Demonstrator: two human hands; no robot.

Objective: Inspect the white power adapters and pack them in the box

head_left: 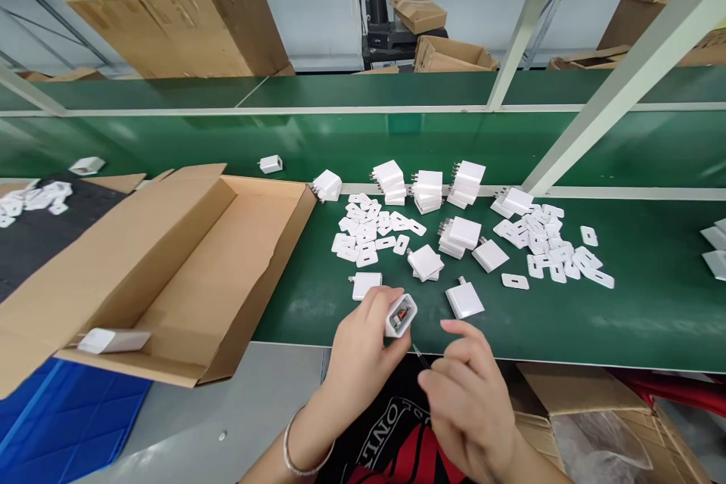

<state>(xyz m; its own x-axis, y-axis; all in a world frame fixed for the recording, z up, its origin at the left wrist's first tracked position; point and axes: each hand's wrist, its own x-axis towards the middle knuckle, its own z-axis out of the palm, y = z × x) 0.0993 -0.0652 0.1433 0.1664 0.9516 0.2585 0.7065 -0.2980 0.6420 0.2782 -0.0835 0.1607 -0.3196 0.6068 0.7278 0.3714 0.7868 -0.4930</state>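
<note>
White charger shell [401, 315] sits gripped in the left hand [363, 352] at the near edge of the green worktop [652, 302], open end up. Right hand [468, 393] hovers beside it, loosely curled, pinching a thin dark tool [420, 355]. Cardboard box [187, 272] lies left.

Single head-worn view, forward and down, close over the green table [340, 302].

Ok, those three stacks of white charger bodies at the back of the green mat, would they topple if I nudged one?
Probably. The stacks of charger bodies stand several high, with prongs sticking out sideways, so they look uneven and tippy. The shells look like hard, smooth plastic, likely to slide on each other. They seem light, so a nudge would likely shift them.
</note>
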